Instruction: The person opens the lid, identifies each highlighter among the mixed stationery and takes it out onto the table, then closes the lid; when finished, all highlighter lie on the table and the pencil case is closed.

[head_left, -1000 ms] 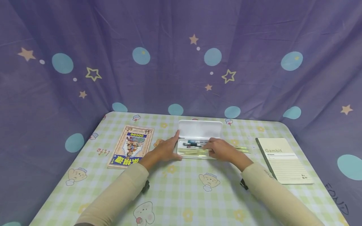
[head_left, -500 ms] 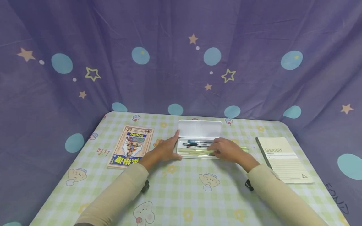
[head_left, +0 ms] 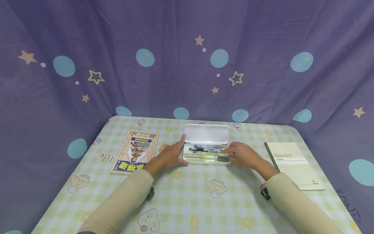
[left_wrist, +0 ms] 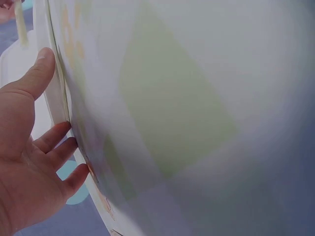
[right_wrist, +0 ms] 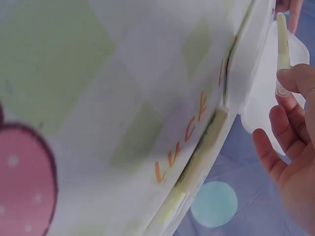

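A white pencil case (head_left: pixel 187 160) lies with its lid (head_left: pixel 207 133) raised. Inside are several pens (head_left: pixel 204 149) and a small dark green block (head_left: pixel 223 159). My left hand (head_left: pixel 171 155) rests at the case's left end, thumb by the front edge and index finger up by the lid. Between thumb and fingertips, my right hand (head_left: pixel 243 156) pinches a pale yellow highlighter (right_wrist: pixel 283 44) over the right part of the case. Another yellow highlighter (right_wrist: pixel 199 160) lies on the table in the right wrist view; my right hand hides it in the head view.
A comic book (head_left: pixel 135 151) lies on the left of the checked table (head_left: pixel 187 201). On the right is a cream notebook (head_left: pixel 295 165) with a dark spine. A purple curtain (head_left: pixel 175 91) hangs behind the table.
My right hand has moved a little to the right with the highlighter, so more of the case's right end and the green block shows. My left hand has stayed in place.
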`<state>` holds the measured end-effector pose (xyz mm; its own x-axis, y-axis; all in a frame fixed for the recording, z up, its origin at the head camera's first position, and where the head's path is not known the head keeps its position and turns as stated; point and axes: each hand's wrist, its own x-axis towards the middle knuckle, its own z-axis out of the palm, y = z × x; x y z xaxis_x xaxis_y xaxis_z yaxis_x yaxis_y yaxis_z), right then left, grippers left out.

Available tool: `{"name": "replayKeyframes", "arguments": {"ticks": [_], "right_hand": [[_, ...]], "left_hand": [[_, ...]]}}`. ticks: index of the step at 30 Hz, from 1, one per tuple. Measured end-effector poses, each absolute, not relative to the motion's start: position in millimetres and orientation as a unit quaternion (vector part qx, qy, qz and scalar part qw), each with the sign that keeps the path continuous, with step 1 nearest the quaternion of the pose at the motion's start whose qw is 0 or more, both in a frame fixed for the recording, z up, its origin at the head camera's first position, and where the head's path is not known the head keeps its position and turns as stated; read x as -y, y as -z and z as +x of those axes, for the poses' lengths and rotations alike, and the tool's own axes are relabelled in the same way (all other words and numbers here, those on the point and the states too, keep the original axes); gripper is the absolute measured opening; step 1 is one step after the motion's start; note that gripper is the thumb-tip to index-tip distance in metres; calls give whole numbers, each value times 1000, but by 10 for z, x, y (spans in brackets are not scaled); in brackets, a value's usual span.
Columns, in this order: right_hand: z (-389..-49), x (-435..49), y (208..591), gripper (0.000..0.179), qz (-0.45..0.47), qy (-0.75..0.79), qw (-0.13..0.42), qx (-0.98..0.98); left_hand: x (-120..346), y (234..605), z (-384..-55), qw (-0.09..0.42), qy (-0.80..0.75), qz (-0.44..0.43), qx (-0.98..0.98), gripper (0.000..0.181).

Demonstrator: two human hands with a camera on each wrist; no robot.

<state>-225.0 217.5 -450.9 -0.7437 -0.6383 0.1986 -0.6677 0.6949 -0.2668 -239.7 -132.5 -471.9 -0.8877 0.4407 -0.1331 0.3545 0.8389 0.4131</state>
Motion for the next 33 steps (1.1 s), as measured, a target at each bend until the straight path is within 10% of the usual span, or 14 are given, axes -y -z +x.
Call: {"name": "replayKeyframes", "arguments": {"ticks": [33], "right_hand": [[-2078, -3066, 4556, 28, 303, -190, 116, 927]], "left_hand": [[1322, 4703, -2371, 114, -197, 205, -952, 130]]}}
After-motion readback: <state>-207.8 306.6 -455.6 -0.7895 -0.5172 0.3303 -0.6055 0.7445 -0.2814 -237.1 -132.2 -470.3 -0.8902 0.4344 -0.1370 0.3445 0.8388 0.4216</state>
